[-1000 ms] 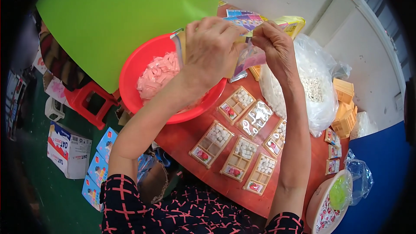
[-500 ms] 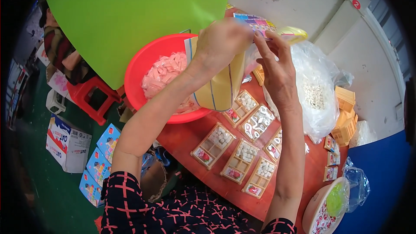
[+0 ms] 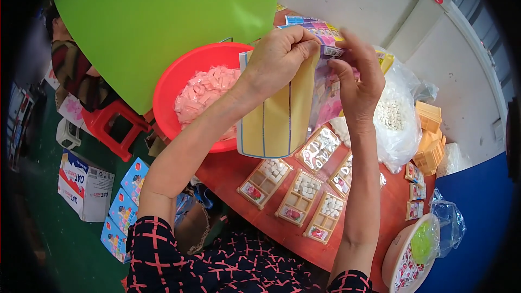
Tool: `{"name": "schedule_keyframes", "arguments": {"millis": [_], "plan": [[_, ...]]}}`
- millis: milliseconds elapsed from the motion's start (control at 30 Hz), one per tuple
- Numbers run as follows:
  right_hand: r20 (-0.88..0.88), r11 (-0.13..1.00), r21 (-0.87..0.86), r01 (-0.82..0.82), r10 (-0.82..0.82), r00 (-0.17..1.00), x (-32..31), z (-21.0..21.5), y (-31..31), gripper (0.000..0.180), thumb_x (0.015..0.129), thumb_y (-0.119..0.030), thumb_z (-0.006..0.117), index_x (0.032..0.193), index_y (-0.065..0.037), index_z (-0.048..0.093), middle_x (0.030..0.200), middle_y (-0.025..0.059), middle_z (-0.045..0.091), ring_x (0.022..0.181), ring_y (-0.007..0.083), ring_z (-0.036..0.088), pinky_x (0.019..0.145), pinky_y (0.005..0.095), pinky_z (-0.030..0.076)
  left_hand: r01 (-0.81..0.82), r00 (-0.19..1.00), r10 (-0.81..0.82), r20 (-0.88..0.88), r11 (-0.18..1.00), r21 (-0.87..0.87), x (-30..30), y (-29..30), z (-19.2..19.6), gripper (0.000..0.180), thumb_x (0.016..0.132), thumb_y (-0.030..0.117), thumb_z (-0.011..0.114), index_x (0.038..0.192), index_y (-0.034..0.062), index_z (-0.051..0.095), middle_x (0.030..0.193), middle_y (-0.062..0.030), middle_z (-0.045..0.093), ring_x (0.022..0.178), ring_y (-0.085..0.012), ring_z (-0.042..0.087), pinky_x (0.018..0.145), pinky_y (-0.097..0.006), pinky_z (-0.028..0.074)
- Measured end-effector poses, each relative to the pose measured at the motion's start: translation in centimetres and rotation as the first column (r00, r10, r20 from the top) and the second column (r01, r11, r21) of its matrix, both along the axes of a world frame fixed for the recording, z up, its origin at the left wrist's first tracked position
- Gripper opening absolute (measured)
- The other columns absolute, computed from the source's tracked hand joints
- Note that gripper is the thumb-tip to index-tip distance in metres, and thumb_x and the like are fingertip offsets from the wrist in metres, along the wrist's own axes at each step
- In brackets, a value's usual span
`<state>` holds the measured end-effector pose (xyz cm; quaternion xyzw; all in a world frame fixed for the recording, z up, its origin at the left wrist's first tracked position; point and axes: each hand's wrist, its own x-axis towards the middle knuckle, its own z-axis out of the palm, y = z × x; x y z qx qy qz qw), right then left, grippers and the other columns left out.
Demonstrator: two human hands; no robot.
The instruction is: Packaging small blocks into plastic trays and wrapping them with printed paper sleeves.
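My left hand (image 3: 285,57) is closed on the upper edge of a printed packaging sheet (image 3: 277,116), pinching it between thumb and fingers. The sheet hangs down, showing a pale yellow face with blue lines and a colourful pink and purple side. Beside its printed upper edge is my right hand (image 3: 361,78), with thumb and curved fingers apart. Below lie several small compartment trays (image 3: 263,182) on the red table (image 3: 228,171), partly filled with white pieces and small strawberry-picture packets. One tray (image 3: 320,149) holds white ring-like shapes.
A red basin (image 3: 165,92) of pink wrapped pieces stands left. At right are a clear bag (image 3: 399,130) of white pieces, stacked orange trays (image 3: 429,141) and a pale basin (image 3: 388,260) of packets. A green panel (image 3: 168,16) rises behind; a person (image 3: 76,65) sits far left.
The packaging sheet has come lower and turned, showing more of its printed side. My right thumb and fingers have curled near its edge. The view has shifted slightly.
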<state>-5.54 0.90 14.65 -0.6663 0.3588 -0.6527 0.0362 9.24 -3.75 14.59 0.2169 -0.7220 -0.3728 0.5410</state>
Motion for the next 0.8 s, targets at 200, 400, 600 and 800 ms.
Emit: {"name": "schedule_keyframes", "arguments": {"millis": [200, 400, 600, 800], "plan": [[-0.293, 0.925, -0.339, 0.173, -0.278, 0.915, -0.3, -0.5, 0.1, 0.026, 0.07, 0.01, 0.061, 0.092, -0.004, 0.066, 0.087, 0.0069, 0.058, 0.075, 0.0129, 0.056, 0.063, 0.0223, 0.047, 0.156, 0.987, -0.148, -0.061, 0.976, 0.152, 0.0, 0.9, 0.8, 0.018, 0.085, 0.014, 0.054, 0.085, -0.0026, 0.061, 0.071, -0.0011, 0.059, 0.067, -0.0051, 0.052, 0.061, -0.022, 0.044], [-0.129, 0.996, -0.068, 0.054, -0.062, 0.99, -0.9, 0.2, 1.6, 0.018, 0.07, 0.013, 0.058, 0.083, 0.0, 0.063, 0.082, 0.0054, 0.056, 0.078, 0.0124, 0.053, 0.066, 0.0222, 0.044, 0.113, 0.993, -0.112, 0.028, 0.993, -0.036, -0.1, 2.2, 1.5, 0.011, 0.076, 0.008, 0.058, 0.078, -0.0017, 0.062, 0.065, 0.0, 0.058, 0.064, -0.0043, 0.051, 0.059, -0.021, 0.042], [-0.113, 0.994, 0.016, -0.106, 0.107, 0.988, -0.8, 1.2, 2.3, 0.013, 0.072, 0.014, 0.056, 0.077, 0.002, 0.057, 0.079, 0.0041, 0.053, 0.076, 0.0113, 0.052, 0.067, 0.0218, 0.044, 0.241, 0.97, -0.242, -0.021, 0.953, 0.184, 0.2, 2.6, 1.9, 0.008, 0.07, 0.008, 0.059, 0.071, 0.0011, 0.062, 0.063, 0.0015, 0.056, 0.061, -0.0046, 0.05, 0.058, -0.022, 0.041], [-0.232, 0.998, 0.04, -0.045, 0.053, 0.971, -1.2, 1.6, 3.4, 0.011, 0.071, 0.013, 0.058, 0.074, 0.002, 0.057, 0.077, 0.0043, 0.053, 0.07, 0.0108, 0.054, 0.063, 0.0217, 0.048, 0.336, 0.929, -0.368, 0.036, 0.88, 0.335, 0.3, 2.7, 1.6, 0.007, 0.072, 0.011, 0.06, 0.071, 0.0039, 0.059, 0.067, 0.0025, 0.055, 0.065, -0.0042, 0.05, 0.061, -0.02, 0.041]]}}
